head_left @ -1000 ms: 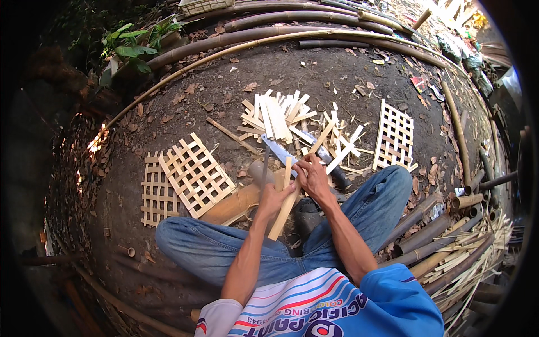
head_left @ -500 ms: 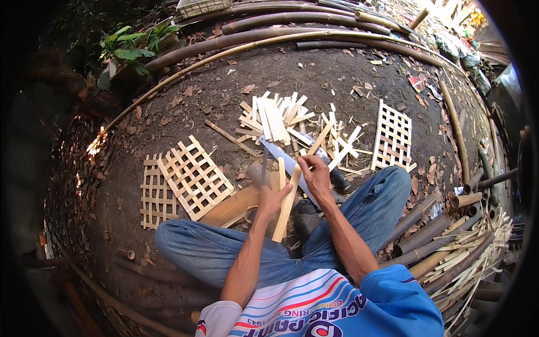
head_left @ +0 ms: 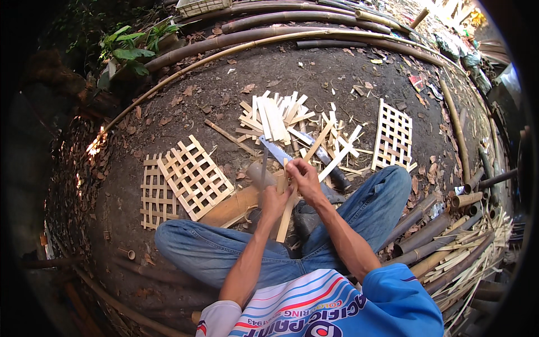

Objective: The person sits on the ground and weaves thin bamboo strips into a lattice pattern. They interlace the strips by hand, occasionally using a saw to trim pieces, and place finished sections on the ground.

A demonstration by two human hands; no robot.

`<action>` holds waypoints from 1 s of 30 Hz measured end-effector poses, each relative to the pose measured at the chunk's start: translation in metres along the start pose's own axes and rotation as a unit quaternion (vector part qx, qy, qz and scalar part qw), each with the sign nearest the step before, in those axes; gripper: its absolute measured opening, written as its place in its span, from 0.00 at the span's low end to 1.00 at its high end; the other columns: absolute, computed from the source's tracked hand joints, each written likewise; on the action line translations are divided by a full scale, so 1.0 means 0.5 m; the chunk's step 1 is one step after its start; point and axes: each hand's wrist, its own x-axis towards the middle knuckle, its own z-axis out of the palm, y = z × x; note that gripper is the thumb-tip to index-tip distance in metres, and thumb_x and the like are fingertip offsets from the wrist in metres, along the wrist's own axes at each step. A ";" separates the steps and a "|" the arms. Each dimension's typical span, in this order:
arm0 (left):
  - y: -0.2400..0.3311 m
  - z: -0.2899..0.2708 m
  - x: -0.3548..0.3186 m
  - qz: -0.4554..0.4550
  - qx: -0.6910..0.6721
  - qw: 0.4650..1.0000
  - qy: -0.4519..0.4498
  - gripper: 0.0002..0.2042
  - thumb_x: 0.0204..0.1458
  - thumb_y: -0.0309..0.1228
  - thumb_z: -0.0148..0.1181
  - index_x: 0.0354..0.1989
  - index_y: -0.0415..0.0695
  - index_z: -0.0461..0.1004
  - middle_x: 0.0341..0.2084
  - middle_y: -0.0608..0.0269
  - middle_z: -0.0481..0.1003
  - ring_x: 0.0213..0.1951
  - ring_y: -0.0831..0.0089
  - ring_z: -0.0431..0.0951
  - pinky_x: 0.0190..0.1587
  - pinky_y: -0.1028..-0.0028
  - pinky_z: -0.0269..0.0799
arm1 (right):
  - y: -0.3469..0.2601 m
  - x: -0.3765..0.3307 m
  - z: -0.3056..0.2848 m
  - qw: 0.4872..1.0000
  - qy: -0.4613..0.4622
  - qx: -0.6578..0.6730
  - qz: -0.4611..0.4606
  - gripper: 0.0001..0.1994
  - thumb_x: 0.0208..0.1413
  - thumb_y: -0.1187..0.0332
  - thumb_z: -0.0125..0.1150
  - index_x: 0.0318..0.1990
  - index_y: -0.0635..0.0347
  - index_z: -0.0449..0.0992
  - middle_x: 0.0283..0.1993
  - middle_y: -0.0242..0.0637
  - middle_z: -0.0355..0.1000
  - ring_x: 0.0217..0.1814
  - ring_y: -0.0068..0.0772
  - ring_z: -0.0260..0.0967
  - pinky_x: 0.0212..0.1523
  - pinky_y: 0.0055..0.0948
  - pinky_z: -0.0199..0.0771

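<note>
My left hand (head_left: 275,201) is closed around pale bamboo strips (head_left: 285,222) that stand between my knees. My right hand (head_left: 305,178) pinches the strips' upper part, close above my left hand. A narrow dark blade-like piece (head_left: 264,164) rises by my left hand; whether I hold it I cannot tell. Just beyond lies a hand saw (head_left: 276,151), partly hidden by my hands. A thick split bamboo piece (head_left: 233,205) lies at my left knee. A heap of cut bamboo strips (head_left: 273,119) spreads on the ground ahead.
Two woven bamboo lattices (head_left: 193,178) overlap at the left, and another lattice (head_left: 392,136) lies at the right. A dark-handled blade (head_left: 337,174) rests near the heap. Bamboo poles (head_left: 314,33) run across the far side; thin strips (head_left: 466,253) and poles pile up at the right.
My right hand has moved left and slightly down, closer to my left hand. The upper ends of the strips have drawn together. My left hand has shifted slightly.
</note>
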 end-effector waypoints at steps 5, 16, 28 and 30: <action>0.004 0.002 -0.004 0.075 0.057 0.995 0.029 0.11 0.50 0.32 0.63 0.34 0.35 0.80 0.24 0.52 0.79 0.28 0.59 0.80 0.32 0.64 0.73 | 0.013 0.015 -0.011 0.994 0.078 -0.077 -0.028 0.12 0.59 0.62 0.61 0.38 0.64 0.78 0.32 0.32 0.75 0.33 0.19 0.68 0.37 0.21 0.69; -0.004 0.008 -0.018 0.205 0.250 0.942 0.085 0.16 0.44 0.15 0.51 0.42 0.38 0.75 0.31 0.48 0.73 0.34 0.47 0.76 0.36 0.56 0.72 | 0.029 0.014 -0.024 0.993 0.076 -0.014 0.094 0.13 0.55 0.63 0.66 0.32 0.67 0.76 0.27 0.36 0.75 0.27 0.19 0.69 0.28 0.23 0.69; -0.002 0.004 -0.009 0.198 0.206 0.955 0.081 0.08 0.48 0.18 0.52 0.32 0.39 0.76 0.27 0.49 0.74 0.32 0.47 0.76 0.33 0.55 0.70 | -0.010 -0.002 -0.007 0.960 0.096 -0.246 -0.092 0.13 0.57 0.64 0.62 0.29 0.66 0.71 0.21 0.37 0.68 0.23 0.25 0.64 0.26 0.29 0.65; 0.008 0.001 -0.011 0.202 0.180 0.960 0.074 0.07 0.49 0.20 0.53 0.34 0.40 0.77 0.27 0.49 0.74 0.32 0.47 0.76 0.33 0.55 0.70 | -0.023 -0.002 -0.008 0.960 0.081 -0.247 -0.099 0.12 0.57 0.65 0.62 0.30 0.66 0.72 0.22 0.40 0.69 0.24 0.30 0.66 0.28 0.31 0.66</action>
